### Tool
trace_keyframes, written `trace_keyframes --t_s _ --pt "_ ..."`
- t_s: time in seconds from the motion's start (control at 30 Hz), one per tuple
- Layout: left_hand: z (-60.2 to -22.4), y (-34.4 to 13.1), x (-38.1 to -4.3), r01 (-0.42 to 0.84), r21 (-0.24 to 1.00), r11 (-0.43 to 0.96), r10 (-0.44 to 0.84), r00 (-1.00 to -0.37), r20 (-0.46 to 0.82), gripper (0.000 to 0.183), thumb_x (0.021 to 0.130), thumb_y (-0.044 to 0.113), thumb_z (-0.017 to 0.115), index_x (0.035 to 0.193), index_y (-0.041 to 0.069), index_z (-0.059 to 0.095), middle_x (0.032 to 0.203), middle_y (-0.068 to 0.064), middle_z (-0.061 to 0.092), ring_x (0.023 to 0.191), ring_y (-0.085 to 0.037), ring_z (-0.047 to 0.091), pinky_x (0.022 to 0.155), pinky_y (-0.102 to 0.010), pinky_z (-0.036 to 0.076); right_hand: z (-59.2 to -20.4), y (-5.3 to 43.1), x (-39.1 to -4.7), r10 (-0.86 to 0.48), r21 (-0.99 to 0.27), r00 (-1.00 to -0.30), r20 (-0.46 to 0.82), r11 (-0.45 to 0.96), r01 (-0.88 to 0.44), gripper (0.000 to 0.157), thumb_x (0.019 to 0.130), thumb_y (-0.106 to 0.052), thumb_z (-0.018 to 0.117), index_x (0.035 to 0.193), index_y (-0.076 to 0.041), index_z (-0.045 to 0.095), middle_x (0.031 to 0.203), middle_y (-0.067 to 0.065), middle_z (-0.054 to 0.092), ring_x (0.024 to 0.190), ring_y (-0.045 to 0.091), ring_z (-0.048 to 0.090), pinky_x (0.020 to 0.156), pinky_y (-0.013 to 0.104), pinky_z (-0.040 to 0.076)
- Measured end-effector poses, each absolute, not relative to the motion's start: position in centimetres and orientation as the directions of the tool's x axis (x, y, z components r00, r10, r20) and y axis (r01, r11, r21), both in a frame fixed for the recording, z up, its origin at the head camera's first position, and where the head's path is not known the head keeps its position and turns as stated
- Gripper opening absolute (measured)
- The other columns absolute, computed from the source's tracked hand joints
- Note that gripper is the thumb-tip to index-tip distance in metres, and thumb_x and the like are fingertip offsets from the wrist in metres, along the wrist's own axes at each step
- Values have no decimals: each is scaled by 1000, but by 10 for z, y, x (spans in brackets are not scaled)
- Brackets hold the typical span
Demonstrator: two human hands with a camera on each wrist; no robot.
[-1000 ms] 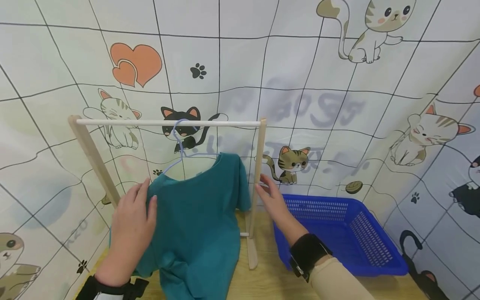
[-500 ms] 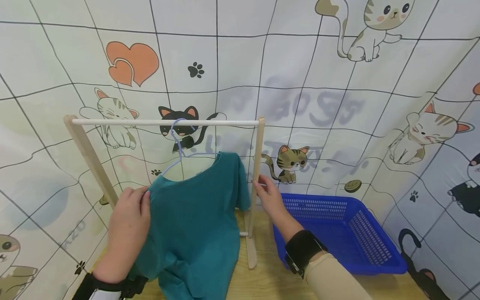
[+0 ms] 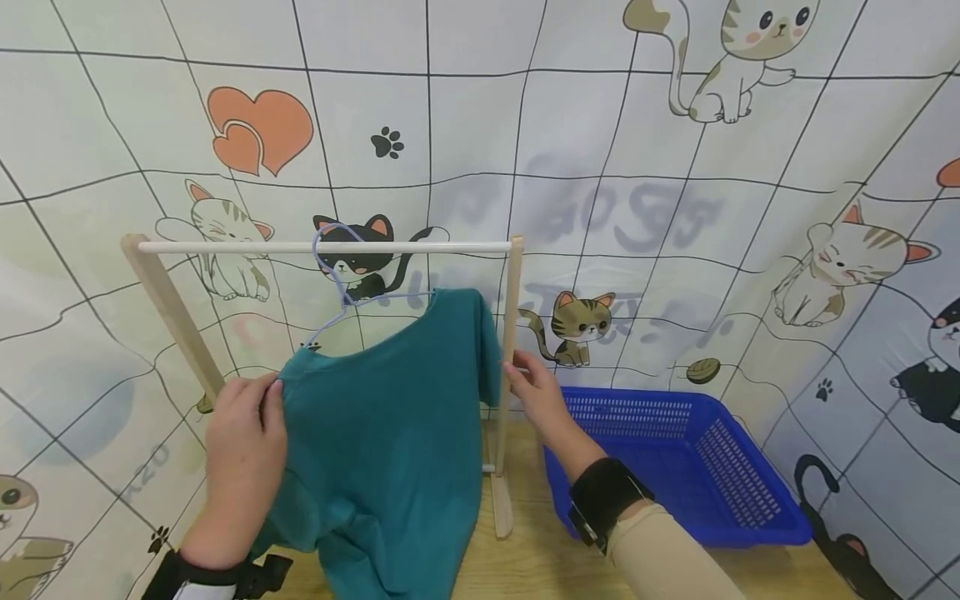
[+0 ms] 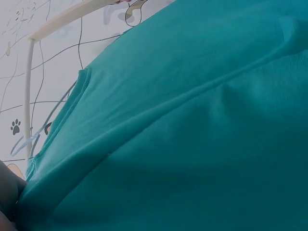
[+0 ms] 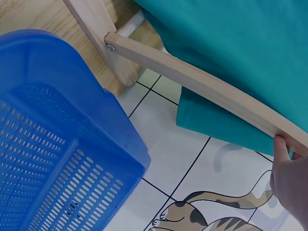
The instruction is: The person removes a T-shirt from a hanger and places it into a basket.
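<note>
A teal T-shirt (image 3: 382,417) hangs on a thin light-purple hanger (image 3: 343,292), whose hook loops over the white top bar (image 3: 420,247) of a small wooden rack. My left hand (image 3: 246,437) pinches the shirt's left shoulder near the neckline. In the left wrist view, the shirt's cloth (image 4: 168,144) fills most of the picture, and only a bit of that hand shows at the lower left corner. Thumb and fingers of my right hand (image 3: 542,398) grip the rack's right wooden post (image 3: 512,317), beside the shirt's right sleeve. The right wrist view shows this grip on the post (image 5: 216,91).
A blue perforated plastic basket (image 3: 738,483) stands right of the rack on the wooden tabletop (image 3: 555,567). Behind everything hangs a white sheet (image 3: 480,125) printed with cats and grid lines. The rack's left post (image 3: 172,317) rises beyond my left hand.
My left hand has closed on the shirt's shoulder and drawn it left. The hanger's hook has slid left along the bar and tilted. My right hand has taken hold of the right post.
</note>
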State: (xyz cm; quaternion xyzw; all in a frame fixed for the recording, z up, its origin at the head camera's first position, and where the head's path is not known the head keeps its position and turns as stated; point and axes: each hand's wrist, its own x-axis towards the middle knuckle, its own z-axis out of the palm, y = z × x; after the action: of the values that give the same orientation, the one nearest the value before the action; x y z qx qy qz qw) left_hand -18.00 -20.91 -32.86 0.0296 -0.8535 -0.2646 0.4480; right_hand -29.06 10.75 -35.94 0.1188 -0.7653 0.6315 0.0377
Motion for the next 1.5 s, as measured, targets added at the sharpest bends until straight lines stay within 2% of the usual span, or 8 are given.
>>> trace_keyframes --t_s 0.23,0.43,0.77,0.97,1.17,1.3,1.4,1.5 --pt "-325 -212 -180 211 478 853 -290 -571 768 26 97 12 52 109 -8 64 92 -19 57 85 -31 52 69 -38 39 -349 105 -283 -133 -959 -975 176 202 -201 43 101 -21 45 139 0 41 139 19 46 127 33 48 100 42 44" --pt "-324 -215 -178 227 483 846 -299 -549 781 25 96 12 53 110 -6 64 92 -18 57 83 -30 53 69 -34 37 -365 108 -299 -121 -959 -975 189 192 -210 48 99 -31 48 139 -5 42 139 17 47 128 32 47 101 42 44" --pt "-336 -222 -160 189 495 848 -304 -591 747 21 95 9 55 105 -6 66 89 -17 57 82 -30 51 70 -39 38 -371 117 -296 -125 -967 -971 204 130 -220 52 96 -29 55 143 -14 38 142 13 45 130 29 46 98 43 47" --pt "-352 -231 -149 177 483 858 -277 -631 724 16 92 8 58 99 -3 68 83 -12 59 73 -21 48 64 -24 35 -369 131 -279 -109 -969 -965 238 39 -244 50 97 -23 54 142 -11 37 142 13 45 130 26 45 100 44 44" --pt "-373 -247 -138 204 471 858 -239 -653 719 10 91 6 60 95 1 68 85 -5 59 77 0 41 65 -19 35 -366 149 -259 -70 -972 -969 236 -16 -235 46 98 -24 52 140 -13 38 140 12 47 127 25 48 102 46 43" --pt "-382 -258 -132 273 464 843 -229 -598 768 9 90 1 60 94 -2 67 87 -7 58 85 12 39 76 -9 33 -362 158 -246 -58 -961 -960 275 -5 -275 47 98 -29 52 140 -12 39 139 13 48 124 20 51 100 41 46" --pt "-383 -264 -129 371 444 815 -209 -526 824 10 88 -2 60 94 -6 67 90 2 59 93 18 39 85 -3 29 -357 163 -238 -54 -939 -939 341 27 -343 45 98 -30 50 138 -11 41 136 12 50 123 17 52 96 31 49" --pt "-382 -267 -128 465 417 781 -175 -479 860 10 89 -1 60 92 -8 67 92 11 56 96 18 42 87 -3 30 -350 167 -229 -59 -910 -912 407 68 -410 42 100 -28 48 138 -11 42 135 10 52 122 15 52 94 24 48"
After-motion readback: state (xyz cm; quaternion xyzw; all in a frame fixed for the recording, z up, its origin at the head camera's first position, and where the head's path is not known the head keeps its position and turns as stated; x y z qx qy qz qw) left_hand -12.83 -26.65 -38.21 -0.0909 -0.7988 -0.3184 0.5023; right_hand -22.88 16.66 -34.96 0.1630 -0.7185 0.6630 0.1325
